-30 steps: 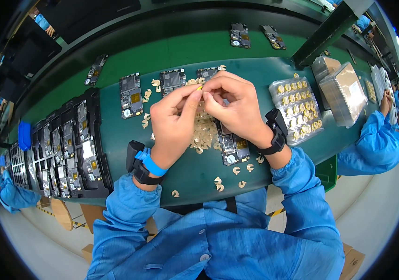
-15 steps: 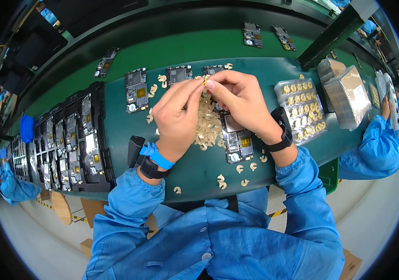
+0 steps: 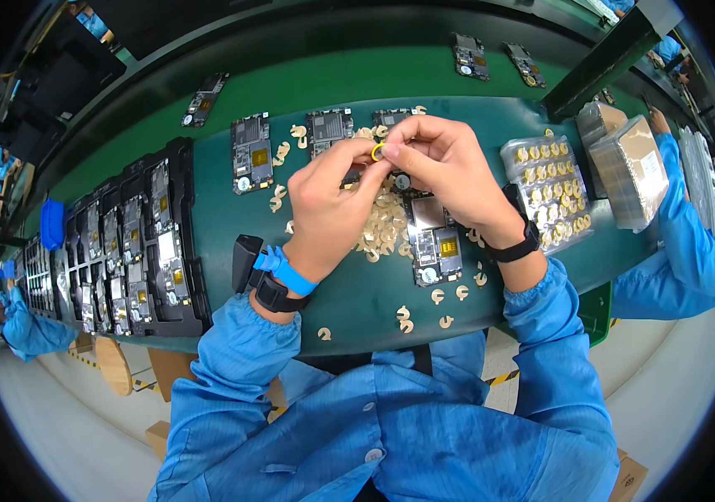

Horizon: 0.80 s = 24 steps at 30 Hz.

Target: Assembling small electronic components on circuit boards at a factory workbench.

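Observation:
My left hand (image 3: 334,201) and my right hand (image 3: 445,171) meet above the green work mat (image 3: 349,293), fingertips pinched together on a small yellow ring-shaped piece (image 3: 378,151). Below them lies a pile of small tan backing pieces (image 3: 384,224) and a circuit board (image 3: 434,243) with a gold square on it. More circuit boards (image 3: 249,153) lie on the mat beyond my hands. Both wrists wear bands, the left one blue.
Black trays (image 3: 152,243) holding several circuit boards stand at the left. A clear tray of gold parts (image 3: 548,191) and wrapped packs (image 3: 630,163) sit at the right. Loose tan pieces (image 3: 441,297) lie by the front edge. Other people in blue sleeves work at both sides (image 3: 692,243).
My hands have stayed pinched together over the pile and moved slightly away from me; the small yellow ring now shows between the fingertips.

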{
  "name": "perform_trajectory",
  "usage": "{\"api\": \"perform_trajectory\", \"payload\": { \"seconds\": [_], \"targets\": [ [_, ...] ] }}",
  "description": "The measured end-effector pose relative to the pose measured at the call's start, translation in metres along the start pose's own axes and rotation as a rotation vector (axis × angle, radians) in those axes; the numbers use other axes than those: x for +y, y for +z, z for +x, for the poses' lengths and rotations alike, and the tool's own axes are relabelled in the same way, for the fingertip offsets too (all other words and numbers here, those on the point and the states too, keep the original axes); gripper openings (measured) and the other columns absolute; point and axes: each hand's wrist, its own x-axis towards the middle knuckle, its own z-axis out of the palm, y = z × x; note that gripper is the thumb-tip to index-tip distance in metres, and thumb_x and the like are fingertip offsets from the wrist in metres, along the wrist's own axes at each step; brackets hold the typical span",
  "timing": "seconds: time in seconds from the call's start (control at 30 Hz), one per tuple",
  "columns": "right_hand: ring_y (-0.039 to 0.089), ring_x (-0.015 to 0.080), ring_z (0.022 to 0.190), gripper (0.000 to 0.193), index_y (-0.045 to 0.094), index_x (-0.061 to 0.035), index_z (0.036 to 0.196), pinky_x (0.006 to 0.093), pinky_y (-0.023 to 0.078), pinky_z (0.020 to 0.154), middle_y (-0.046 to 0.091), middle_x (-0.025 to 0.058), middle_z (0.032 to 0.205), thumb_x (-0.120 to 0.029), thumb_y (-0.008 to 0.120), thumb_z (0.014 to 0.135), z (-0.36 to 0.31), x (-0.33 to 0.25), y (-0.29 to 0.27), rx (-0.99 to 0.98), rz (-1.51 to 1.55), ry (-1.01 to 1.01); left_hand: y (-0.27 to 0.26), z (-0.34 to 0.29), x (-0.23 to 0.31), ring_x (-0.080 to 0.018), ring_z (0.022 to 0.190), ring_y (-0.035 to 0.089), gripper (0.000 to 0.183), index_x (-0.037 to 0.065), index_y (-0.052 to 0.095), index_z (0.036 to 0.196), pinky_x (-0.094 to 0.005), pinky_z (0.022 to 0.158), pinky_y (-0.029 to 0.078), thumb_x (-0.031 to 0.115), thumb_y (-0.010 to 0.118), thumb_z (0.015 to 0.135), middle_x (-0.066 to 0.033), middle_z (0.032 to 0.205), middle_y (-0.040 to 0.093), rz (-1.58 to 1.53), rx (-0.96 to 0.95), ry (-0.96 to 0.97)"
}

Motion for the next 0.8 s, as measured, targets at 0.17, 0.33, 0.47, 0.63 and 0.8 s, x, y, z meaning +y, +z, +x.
{"api": "perform_trajectory", "payload": {
  "seconds": [0.17, 0.33, 0.47, 0.63, 0.8],
  "targets": [
    [0.069, 0.0094, 0.09, 0.015, 0.064, 0.0055, 0.103, 0.0241, 0.056, 0.081, 0.069, 0.0048, 0.098, -0.009, 0.065, 0.101, 0.0039, 0.0008, -0.0032, 0.028, -0.129, -0.017, 0.0037, 0.0032, 0.0014, -0.0171, 0.087, 0.076, 0.016, -0.006, 0.07, 0.107, -0.0272, 0.076, 0.06, 0.0, 0.074, 0.093, -0.0123, 0.096, 0.077, -0.303, -0.075, -0.186],
    [0.071, 0.0112, 0.09, 0.016, 0.064, 0.0062, 0.103, 0.0248, 0.058, 0.079, 0.07, 0.0057, 0.098, -0.009, 0.065, 0.101, 0.0035, 0.0038, -0.0053, 0.018, -0.148, -0.074, -0.0017, 0.008, 0.0, -0.0168, 0.087, 0.075, 0.016, -0.006, 0.069, 0.109, -0.0253, 0.074, 0.06, 0.006, 0.064, 0.102, -0.0124, 0.098, 0.076, -0.581, -0.132, -0.422],
    [0.07, 0.0095, 0.084, 0.014, 0.066, 0.0054, 0.1, 0.0235, 0.057, 0.074, 0.071, 0.0046, 0.092, -0.008, 0.068, 0.099, 0.0029, 0.0034, -0.0045, 0.084, -0.188, -0.07, -0.0011, 0.008, 0.0009, -0.0166, 0.087, 0.074, 0.017, -0.007, 0.069, 0.112, -0.0257, 0.07, 0.06, 0.006, 0.063, 0.103, -0.0138, 0.099, 0.076, -0.598, -0.11, -0.407],
    [0.065, 0.0048, 0.075, 0.014, 0.068, 0.0042, 0.096, 0.0204, 0.052, 0.065, 0.07, 0.002, 0.085, -0.009, 0.072, 0.096, 0.0007, 0.0025, -0.0022, 0.077, -0.192, -0.038, 0.0011, 0.0073, -0.0009, -0.0128, 0.081, 0.07, 0.018, -0.006, 0.07, 0.111, -0.0248, 0.066, 0.058, 0.009, 0.065, 0.103, -0.0111, 0.097, 0.074, -0.556, -0.013, -0.377],
    [0.058, 0.0015, 0.067, 0.016, 0.069, 0.0045, 0.095, 0.0198, 0.044, 0.056, 0.068, -0.0001, 0.082, -0.011, 0.074, 0.095, 0.0009, 0.0012, -0.0081, 0.0, -0.412, 0.006, -0.0009, 0.0089, -0.0046, -0.0113, 0.081, 0.069, 0.018, -0.005, 0.07, 0.11, -0.0248, 0.067, 0.057, 0.011, 0.066, 0.102, -0.0085, 0.097, 0.073, -0.549, -0.055, -0.405]
  ]
}}
